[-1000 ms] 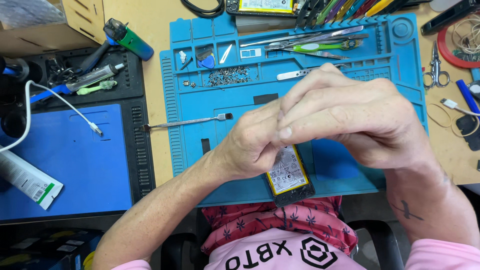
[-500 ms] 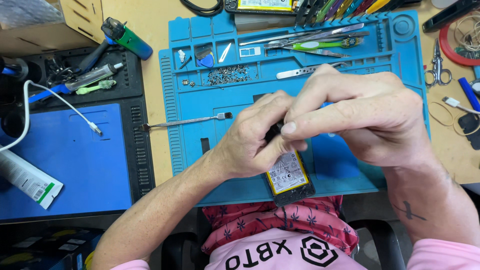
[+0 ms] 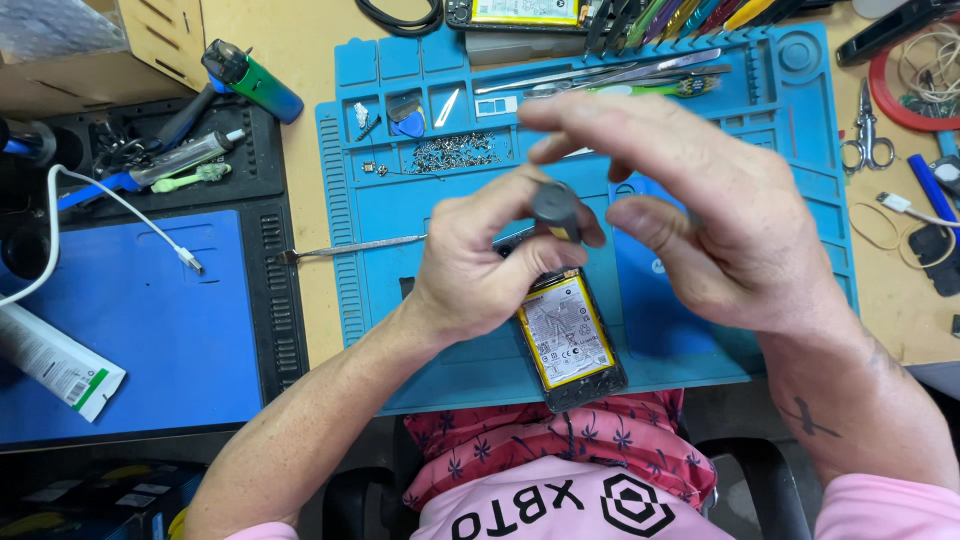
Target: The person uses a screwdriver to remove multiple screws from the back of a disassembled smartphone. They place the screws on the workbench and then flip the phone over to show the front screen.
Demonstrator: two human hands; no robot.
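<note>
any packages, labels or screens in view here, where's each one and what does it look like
Battery label: yellow-edged white rectangle with small dark symbols, inside the opened phone under the left hand.
Tube: white with a green band, lying at the left edge on the dark blue mat.
Cardboard box: tan, top left corner.
Second opened phone: top centre, yellow-framed label showing.
No lit screen shows.

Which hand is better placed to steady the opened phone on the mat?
Probably the left hand: it already rests against the phone while pinching a dark cylindrical tool. The right hand hovers above, empty.
</note>
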